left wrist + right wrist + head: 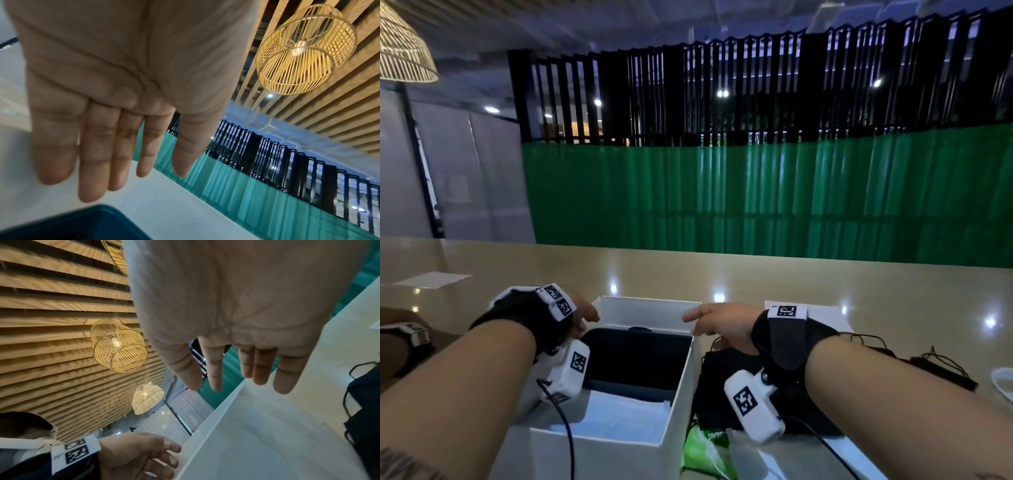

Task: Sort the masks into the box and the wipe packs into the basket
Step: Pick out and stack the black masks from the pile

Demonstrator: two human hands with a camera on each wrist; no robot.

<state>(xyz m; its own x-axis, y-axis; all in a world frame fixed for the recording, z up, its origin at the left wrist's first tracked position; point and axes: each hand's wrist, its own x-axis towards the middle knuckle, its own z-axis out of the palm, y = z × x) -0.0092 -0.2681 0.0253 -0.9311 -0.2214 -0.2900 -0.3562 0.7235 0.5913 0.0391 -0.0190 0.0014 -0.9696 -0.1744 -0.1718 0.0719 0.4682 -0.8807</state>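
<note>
Masks [726, 383]: dark pile on table, just right of white box [681, 377], directly beneath right wrist. Right hand [722, 325] empty, fingers straight and relaxed, tips at far right corner of box rim; right wrist view confirms bare palm, nothing pinched. Left hand [582, 317] empty too; fingers straight in left wrist view, lightly bent against far left edge of box in right wrist view. Whether touching the rim or just beside it: cannot tell.

Inside box: dark mask [637, 356] lying flat at far end, pale blue mask [626, 416] at near end. Box long axis running near to far.

Further right on table [756, 274]: another dark mask [941, 373] with loose ear loops, well apart from the pile; white item at right frame edge, too cropped to identify. Green wipe pack [705, 445] at near edge, partly tucked under the pile, just right of box's near corner. Basket not in head view.

Judgement: masks remaining lie right of box, so right hand nearer; short leftward carry over the right wall. Pile overlaps wipe pack and loops tangle, so lifting one mask cleanly may drag neighbours.
</note>
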